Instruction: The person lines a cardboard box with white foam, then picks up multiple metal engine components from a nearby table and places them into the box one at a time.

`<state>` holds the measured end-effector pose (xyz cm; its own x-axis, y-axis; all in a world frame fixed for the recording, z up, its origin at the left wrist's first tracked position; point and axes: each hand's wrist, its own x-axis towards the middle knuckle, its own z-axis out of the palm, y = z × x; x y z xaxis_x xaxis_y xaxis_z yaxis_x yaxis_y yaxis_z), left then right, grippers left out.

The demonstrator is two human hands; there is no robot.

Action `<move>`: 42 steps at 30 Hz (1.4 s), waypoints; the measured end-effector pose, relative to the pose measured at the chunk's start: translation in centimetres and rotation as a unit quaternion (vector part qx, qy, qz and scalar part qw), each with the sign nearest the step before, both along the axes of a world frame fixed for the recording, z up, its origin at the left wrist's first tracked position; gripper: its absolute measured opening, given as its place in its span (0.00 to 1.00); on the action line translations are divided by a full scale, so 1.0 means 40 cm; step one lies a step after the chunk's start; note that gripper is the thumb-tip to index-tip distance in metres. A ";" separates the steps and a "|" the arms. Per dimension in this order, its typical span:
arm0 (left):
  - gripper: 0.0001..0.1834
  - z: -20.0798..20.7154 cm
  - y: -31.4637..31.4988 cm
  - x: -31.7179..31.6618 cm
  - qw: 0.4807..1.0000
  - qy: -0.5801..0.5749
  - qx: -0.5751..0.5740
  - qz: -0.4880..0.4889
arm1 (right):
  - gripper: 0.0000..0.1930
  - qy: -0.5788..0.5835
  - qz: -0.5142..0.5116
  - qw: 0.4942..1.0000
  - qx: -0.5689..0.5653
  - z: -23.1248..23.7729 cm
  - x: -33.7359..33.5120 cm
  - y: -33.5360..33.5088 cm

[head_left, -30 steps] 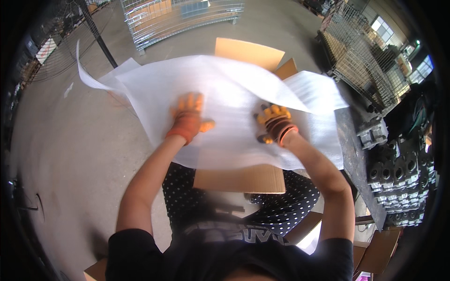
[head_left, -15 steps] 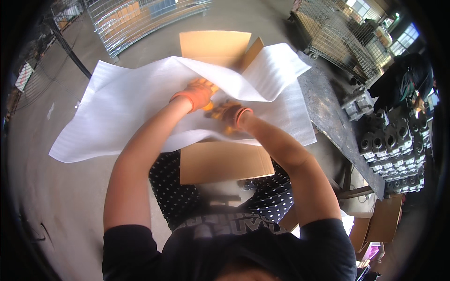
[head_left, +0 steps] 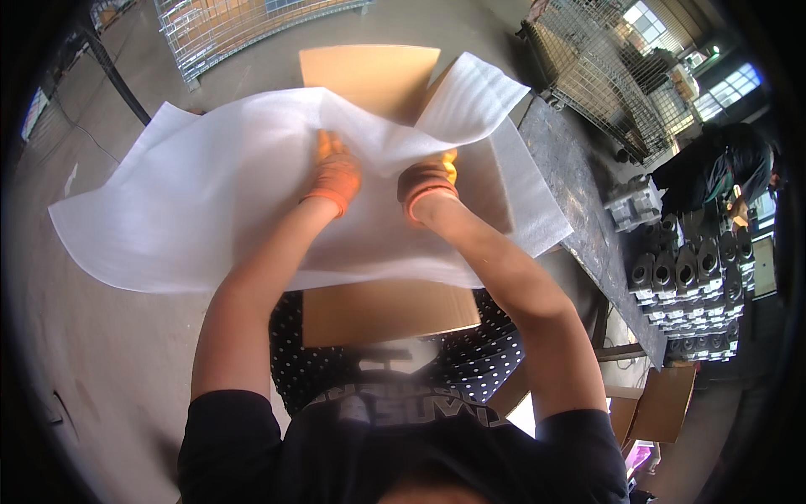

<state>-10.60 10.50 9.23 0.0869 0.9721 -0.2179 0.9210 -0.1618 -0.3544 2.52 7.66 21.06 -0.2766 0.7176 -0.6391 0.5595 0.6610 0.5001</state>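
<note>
A white foam sheet is spread over an open cardboard box, whose far flap and near flap stick out from under it. On the left part of the sheet lies my left hand in an orange glove, fingers stretched forward against the foam. My right hand, in a similar orange-and-yellow glove, has its fingers curled at the raised fold of the sheet and appears to grip it. The box's inside is hidden beneath the foam.
A dark worktable runs along the right. Beyond it, grey metal castings are stacked in rows near a person in dark clothes. Wire cage carts stand behind, and another wire cage is at far left.
My left hand has slid left and flattened on the foam. My right hand has moved forward to the raised fold and curled. The sheet has shifted left, and the box flaps sit slightly further left.
</note>
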 end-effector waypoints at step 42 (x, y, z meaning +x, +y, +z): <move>0.43 -0.297 0.292 0.115 0.942 -0.208 -0.138 0.223 | 0.18 0.144 -0.266 0.946 -0.115 -0.615 0.202 0.251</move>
